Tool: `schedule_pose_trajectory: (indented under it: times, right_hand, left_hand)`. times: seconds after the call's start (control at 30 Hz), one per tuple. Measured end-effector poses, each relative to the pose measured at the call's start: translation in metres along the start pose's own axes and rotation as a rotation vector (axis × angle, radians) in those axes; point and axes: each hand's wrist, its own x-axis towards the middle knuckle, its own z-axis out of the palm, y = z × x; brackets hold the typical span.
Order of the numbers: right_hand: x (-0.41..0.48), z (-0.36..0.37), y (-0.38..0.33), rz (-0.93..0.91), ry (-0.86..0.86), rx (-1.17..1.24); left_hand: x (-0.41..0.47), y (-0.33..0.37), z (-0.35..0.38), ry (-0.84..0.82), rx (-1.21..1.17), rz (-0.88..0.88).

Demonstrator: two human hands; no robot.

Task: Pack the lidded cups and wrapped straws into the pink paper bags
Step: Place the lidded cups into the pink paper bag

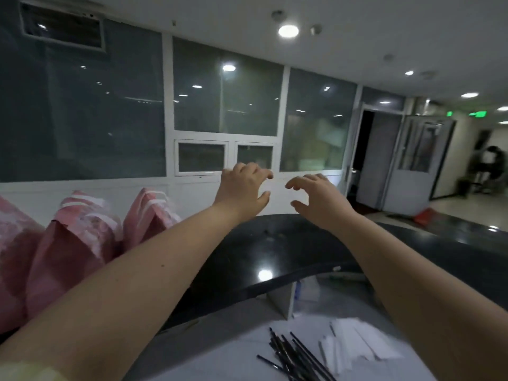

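Fingers (298, 180) spread, loosely curled, holding nothing: left hand (243, 188) and right hand (316, 196) outstretched above glossy black curved tabletop (275, 243). Pink paper bags with white handles (77, 243) stand left. Black wrapped straws (294, 356) heaped nearest the person. No cups visible. Likely between items; next move calls for picking up a straw.

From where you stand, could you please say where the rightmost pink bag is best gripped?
By the white handles at its top, from above: the bag stands upright, handles uppermost, with another bag close on its left.
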Motion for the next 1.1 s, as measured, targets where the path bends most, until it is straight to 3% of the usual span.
schedule_pose_trajectory:
  times: [0.2, 0.47, 0.8, 1.1]
  right_hand:
    - [-0.119, -0.07, 0.027, 0.276, 0.012, -0.238]
    - [-0.307, -0.218, 0.051, 0.58, -0.029, -0.593]
    - [-0.59, -0.425, -0.007, 1.014, -0.125, -1.006]
    - [-0.858, -0.591, -0.119, 1.351, -0.192, -1.159]
  left_hand:
    - [-0.015, 0.099, 0.024, -0.07, -0.132, 0.229]
    - [-0.03, 0.315, -0.002, -0.088, -0.367, 0.577]
    - [-0.139, 0.637, -0.142, -0.047, -0.678, 0.955]
    - [-0.31, 0.902, -0.313, -0.021, -0.955, 1.243]
